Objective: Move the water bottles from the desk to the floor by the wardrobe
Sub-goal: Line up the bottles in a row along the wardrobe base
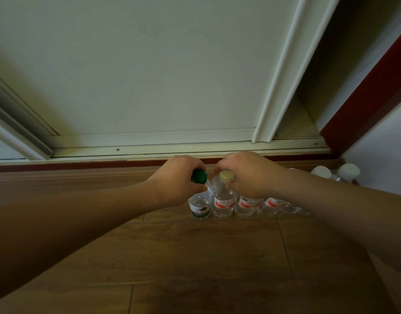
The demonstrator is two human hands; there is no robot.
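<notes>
A clear bottle with a green cap and green label (200,206) stands on the wooden floor (195,257) in front of the wardrobe's sliding door (149,75). My left hand (179,177) grips its neck just under the cap. Right beside it stands a clear bottle with a pale cap and red label (224,203), held at the neck by my right hand (247,173). A row of several more red-label bottles (263,205) runs to the right, partly hidden under my right forearm.
The wardrobe's bottom track (172,148) and a dark red skirting strip (81,165) run along the floor behind the bottles. Two white-capped bottles (340,173) stand at the far right by a white wall (387,155). Wooden floor stretches towards me.
</notes>
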